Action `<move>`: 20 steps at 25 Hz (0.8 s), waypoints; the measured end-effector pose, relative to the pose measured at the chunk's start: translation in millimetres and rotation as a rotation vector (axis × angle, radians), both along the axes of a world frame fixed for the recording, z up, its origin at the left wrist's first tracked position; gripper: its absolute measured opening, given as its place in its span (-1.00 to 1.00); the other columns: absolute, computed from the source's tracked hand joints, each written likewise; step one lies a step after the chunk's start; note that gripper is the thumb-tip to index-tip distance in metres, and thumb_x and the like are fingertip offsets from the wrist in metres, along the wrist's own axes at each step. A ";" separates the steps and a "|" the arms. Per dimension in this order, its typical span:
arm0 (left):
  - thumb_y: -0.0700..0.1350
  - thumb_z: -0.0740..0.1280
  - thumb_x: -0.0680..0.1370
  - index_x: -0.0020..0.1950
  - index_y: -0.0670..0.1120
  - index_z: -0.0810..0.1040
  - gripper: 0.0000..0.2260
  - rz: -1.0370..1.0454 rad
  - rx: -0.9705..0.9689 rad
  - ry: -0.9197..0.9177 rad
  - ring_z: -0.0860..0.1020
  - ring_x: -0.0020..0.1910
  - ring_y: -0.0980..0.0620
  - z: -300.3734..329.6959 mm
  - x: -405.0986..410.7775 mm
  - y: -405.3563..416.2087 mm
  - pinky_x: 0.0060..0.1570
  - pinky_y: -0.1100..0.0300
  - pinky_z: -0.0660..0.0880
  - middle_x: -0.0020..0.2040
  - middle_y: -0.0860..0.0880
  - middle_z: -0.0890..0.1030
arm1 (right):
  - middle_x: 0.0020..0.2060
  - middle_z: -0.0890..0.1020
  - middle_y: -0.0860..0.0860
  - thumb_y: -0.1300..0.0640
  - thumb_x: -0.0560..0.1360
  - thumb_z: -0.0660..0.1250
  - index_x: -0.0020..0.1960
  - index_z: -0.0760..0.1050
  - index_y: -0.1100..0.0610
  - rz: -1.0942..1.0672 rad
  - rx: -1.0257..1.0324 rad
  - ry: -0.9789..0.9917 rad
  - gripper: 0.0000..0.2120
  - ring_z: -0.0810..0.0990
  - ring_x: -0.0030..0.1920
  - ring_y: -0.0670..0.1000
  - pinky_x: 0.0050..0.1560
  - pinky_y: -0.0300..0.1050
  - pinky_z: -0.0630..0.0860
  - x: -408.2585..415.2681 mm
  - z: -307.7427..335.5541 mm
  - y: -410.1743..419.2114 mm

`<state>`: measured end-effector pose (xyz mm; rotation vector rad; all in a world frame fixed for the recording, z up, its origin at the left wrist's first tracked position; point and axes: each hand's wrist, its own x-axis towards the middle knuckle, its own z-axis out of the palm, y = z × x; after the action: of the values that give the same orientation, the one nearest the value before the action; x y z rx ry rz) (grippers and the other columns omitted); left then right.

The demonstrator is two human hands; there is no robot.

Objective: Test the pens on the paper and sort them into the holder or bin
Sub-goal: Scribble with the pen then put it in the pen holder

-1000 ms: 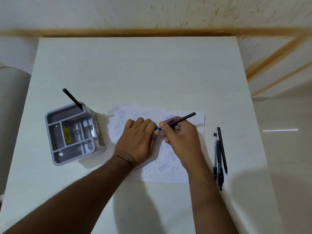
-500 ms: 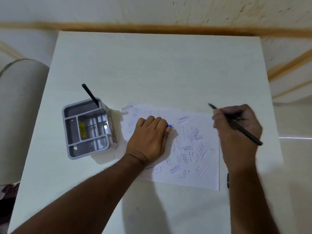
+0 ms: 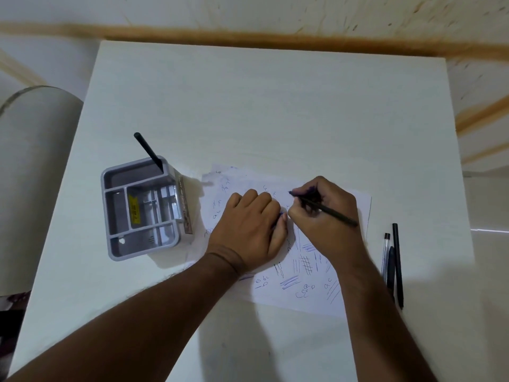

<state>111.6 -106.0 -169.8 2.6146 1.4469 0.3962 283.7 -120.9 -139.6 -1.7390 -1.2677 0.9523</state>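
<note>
My right hand (image 3: 325,216) grips a black pen (image 3: 333,213) in a writing hold, its tip touching the upper middle of the scribbled white paper (image 3: 303,282). My left hand (image 3: 253,230) lies knuckles up on the paper's left part, fingers curled over a small blue piece, probably the pen's cap. A grey compartmented holder (image 3: 143,210) stands left of the paper with one black pen (image 3: 148,151) leaning out of its back compartment. Three more pens (image 3: 392,266) lie side by side on the table right of the paper.
The white table (image 3: 261,111) reaches its far edge at a wall with a brown stripe. A grey rounded object (image 3: 30,175), possibly the bin, stands off the table's left edge. Floor shows past the right edge.
My right hand swung out to the right with the pen, turned it tip forward, and has come back to set the tip on the paper. The left hand stayed put.
</note>
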 end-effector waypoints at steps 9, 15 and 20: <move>0.00 0.21 0.62 -0.19 -0.06 0.40 -0.77 -0.014 0.011 -0.020 0.33 -0.19 -0.08 -3.4 -1.3 0.6 -0.15 0.01 0.26 -0.22 -0.02 0.42 | -0.21 0.74 -0.08 0.34 0.48 0.44 -0.11 0.62 0.13 -0.040 0.002 -0.036 -0.88 0.65 -0.29 -0.18 -0.24 -0.45 0.45 -7.8 -10.0 5.2; 0.00 0.19 0.63 -0.19 -0.06 0.40 -0.76 -0.013 0.005 -0.018 0.34 -0.19 -0.09 -4.6 -1.7 1.4 -0.15 0.00 0.27 -0.22 -0.03 0.42 | -0.18 0.75 -0.07 0.26 0.50 0.44 -0.09 0.61 0.10 0.002 0.006 -0.095 -0.92 0.71 -0.13 -0.09 -0.15 -0.35 0.57 -5.9 -14.3 6.6; -0.01 0.20 0.63 -0.19 -0.06 0.39 -0.77 -0.008 0.008 -0.022 0.33 -0.19 -0.09 -4.2 -2.0 1.4 -0.15 0.00 0.26 -0.22 -0.03 0.42 | -0.20 0.73 -0.04 0.27 0.49 0.44 -0.07 0.62 0.14 0.037 0.001 -0.140 -0.94 0.70 -0.12 -0.09 -0.18 -0.31 0.58 -0.8 -11.7 7.2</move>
<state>109.7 -104.6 -173.9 2.6129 1.4310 0.4290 282.9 -113.7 -151.4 -1.8125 -1.3935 0.8631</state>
